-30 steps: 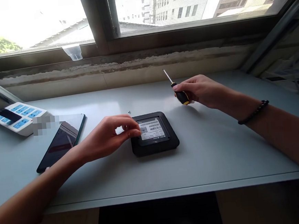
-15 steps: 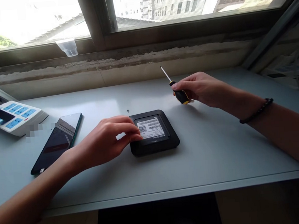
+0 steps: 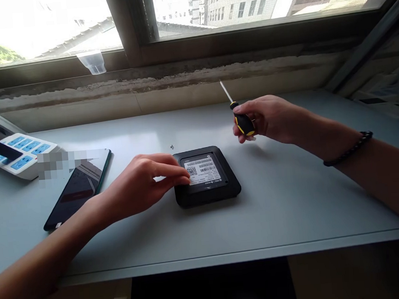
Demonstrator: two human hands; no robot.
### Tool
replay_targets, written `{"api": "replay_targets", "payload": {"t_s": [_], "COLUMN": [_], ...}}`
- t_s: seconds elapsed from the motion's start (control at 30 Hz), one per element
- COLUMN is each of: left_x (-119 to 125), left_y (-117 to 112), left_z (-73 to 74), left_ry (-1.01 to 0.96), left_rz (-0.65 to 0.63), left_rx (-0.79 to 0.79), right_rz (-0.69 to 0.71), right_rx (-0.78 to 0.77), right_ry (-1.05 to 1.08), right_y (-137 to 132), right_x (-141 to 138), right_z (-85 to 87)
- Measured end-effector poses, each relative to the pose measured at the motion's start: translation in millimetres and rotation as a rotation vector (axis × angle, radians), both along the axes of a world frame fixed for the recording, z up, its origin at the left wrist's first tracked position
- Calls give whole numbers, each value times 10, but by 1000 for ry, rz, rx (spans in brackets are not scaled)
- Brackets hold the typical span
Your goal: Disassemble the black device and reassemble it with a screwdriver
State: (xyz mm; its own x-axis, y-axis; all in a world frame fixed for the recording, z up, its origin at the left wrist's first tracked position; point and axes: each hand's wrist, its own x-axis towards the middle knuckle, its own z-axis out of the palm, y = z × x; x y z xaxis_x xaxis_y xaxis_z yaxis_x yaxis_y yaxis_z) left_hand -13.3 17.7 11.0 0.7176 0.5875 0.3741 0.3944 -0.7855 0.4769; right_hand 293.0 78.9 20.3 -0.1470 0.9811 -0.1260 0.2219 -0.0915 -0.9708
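Observation:
A flat, square black device (image 3: pixel 208 196) with rounded corners lies on the table, its white label of barcodes and a QR code facing up. My left hand (image 3: pixel 153 178) reaches over its left edge, thumb and fingertips pinched together at the label's left side. Whatever sits between those fingertips is too small or hidden to make out. To the right, my right hand (image 3: pixel 261 117) is raised above the table, wrapped round a screwdriver (image 3: pixel 243 120) with a black and yellow handle. Its shaft points up and away to the left. Behind the device lie tiny screws (image 3: pixel 172 147).
A phone (image 3: pixel 75 191) lies left of the device, beside my left forearm. Farther left stands a white power strip (image 3: pixel 30 153) with blue sockets and a dark object on top. A clear plastic cup (image 3: pixel 93 63) is at the window frame. The table's front edge (image 3: pixel 228 257) runs nearby.
My right hand has shifted the screwdriver slightly right, its tip now higher and its handle turned in the fingers. My left hand keeps its pinch over the device. The view has moved slightly.

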Motion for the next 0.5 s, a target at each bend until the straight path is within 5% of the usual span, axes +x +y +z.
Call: {"api": "replay_targets", "payload": {"t_s": [0.13, 0.3, 0.5], "left_x": [-11, 10, -8], "left_y": [1, -7, 35], "left_z": [11, 30, -22], "left_ry": [21, 29, 73], "left_rz": [58, 140, 331], "left_rx": [-29, -99, 54], "right_rz": [-4, 70, 262], "right_rx": [-64, 56, 150], "right_ry": [36, 47, 67], "right_y": [-31, -52, -131], "right_x": [-44, -25, 0], "right_z": [36, 36, 115]}}
